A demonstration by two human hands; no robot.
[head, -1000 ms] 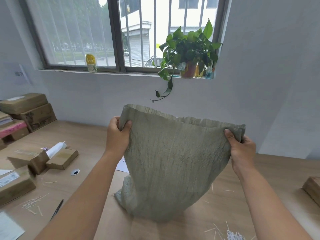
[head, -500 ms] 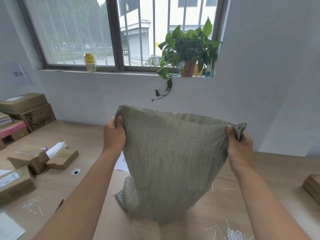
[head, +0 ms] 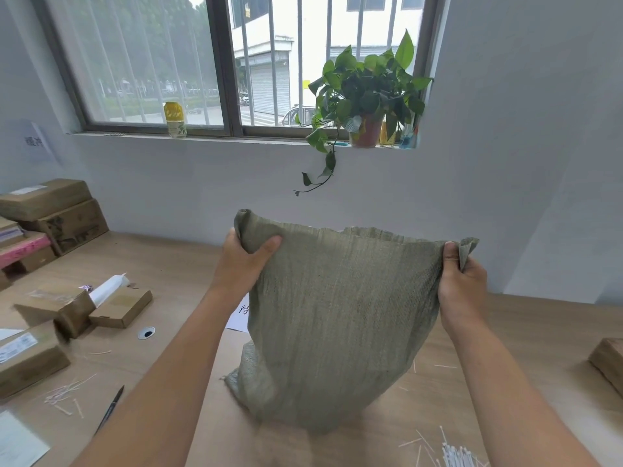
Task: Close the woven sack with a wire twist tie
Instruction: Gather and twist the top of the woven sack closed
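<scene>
The woven sack [head: 340, 318] stands upright in the middle of the desk [head: 175, 264]. The left hand [head: 242, 264] grips its top corner at 10 o'clock, and the right hand [head: 462, 291] pinches the other corner at 2 o'clock. Loose twist ties [head: 460, 456] lie at 5 o'clock.

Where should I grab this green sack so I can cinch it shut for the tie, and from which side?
Probably the neck just below the open rim of the woven sack. The left hand and right hand grip its top corners, stretching the mouth wide and flat. Slide both hands inward from the sides, bunching the cloth toward the middle; the full bottom rests on the table, so the slack is up top.
</scene>
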